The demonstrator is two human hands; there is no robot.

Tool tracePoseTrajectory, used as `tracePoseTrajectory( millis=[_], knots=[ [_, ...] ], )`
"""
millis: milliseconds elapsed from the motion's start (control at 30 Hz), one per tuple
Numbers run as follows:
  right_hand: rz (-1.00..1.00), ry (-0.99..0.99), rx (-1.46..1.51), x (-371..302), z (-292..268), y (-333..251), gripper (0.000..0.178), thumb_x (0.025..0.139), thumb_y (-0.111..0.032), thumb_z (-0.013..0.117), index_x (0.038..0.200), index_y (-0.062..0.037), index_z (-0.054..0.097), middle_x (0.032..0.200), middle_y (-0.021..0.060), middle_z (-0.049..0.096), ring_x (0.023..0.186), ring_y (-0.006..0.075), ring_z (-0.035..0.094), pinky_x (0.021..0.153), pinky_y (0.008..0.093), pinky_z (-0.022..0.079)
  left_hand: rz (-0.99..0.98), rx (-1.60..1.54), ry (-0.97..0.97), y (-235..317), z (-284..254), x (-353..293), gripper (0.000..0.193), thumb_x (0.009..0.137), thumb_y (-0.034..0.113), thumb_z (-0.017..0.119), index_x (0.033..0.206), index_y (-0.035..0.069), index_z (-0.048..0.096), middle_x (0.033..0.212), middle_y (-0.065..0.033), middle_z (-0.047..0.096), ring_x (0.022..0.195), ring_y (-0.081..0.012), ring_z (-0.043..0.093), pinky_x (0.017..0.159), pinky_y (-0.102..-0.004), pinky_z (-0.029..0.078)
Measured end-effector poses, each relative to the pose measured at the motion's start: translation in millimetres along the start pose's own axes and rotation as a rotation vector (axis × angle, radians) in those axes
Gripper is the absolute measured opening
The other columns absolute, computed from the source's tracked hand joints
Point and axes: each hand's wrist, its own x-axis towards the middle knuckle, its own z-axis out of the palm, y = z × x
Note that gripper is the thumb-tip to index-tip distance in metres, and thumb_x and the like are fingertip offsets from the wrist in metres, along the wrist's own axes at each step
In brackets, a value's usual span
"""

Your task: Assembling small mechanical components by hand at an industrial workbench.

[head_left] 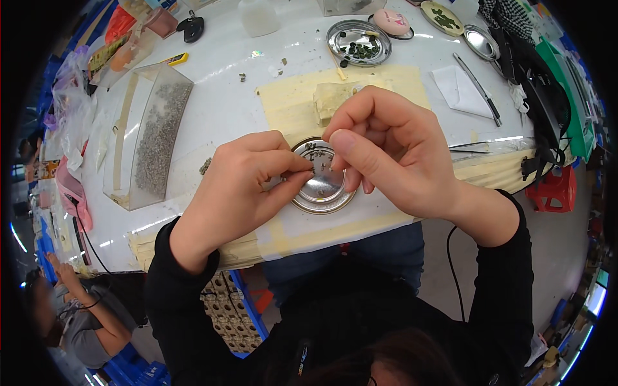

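Note:
My left hand point(248, 180) is closed in a pinch over the left rim of a small round metal dish point(322, 188). Whatever lies between its fingertips is too small to name. My right hand point(402, 157) hovers at the dish's right side, thumb and forefinger pressed together; I cannot make out anything in them. Several tiny dark grey pieces point(313, 154) lie in the far half of the dish. Just beyond it stands a block wrapped in yellowish tape point(325, 101), partly hidden behind my right hand.
A clear box of small grey pieces point(158, 138) stands at left. Farther back are a metal tray of dark green pieces point(358, 48), a pink round case point(391, 22) and a yellow cutter point(176, 59). At right lie a pen point(476, 87) and tweezers point(470, 151). A person point(96, 315) sits at lower left.

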Motion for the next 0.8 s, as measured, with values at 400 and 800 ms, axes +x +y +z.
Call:
tracePoseTrajectory(
  millis=[400, 800],
  knots=[
    [-0.214, -0.231, -0.646, 2.5, -6.7, 7.0, 0.007, 0.082, -0.005, 0.069, 0.086, -0.0063, 0.064, 0.074, 0.0023, 0.059, 0.055, 0.0126, 0.054, 0.049, 0.0264, 0.042, 0.018, -0.066, -0.003, -0.8, -4.1, 1.2, 0.015, 0.076, -0.002, 0.067, 0.090, 0.002, 0.069, 0.070, -0.0054, 0.056, 0.060, -0.0142, 0.049, 0.053, -0.0258, 0.037],
    [-0.363, -0.346, -1.008, -2.6, -3.4, 15.5, 0.012, 0.079, -0.011, 0.065, 0.088, -0.0073, 0.058, 0.082, 0.0045, 0.056, 0.071, 0.0240, 0.062, 0.057, 0.0347, 0.049, -0.123, -0.111, 0.025, 7.7, -10.8, 4.6, 0.011, 0.083, 0.001, 0.066, 0.093, 0.001, 0.070, 0.076, -0.0013, 0.061, 0.063, -0.0067, 0.047, 0.055, -0.0213, 0.036]
  ],
)
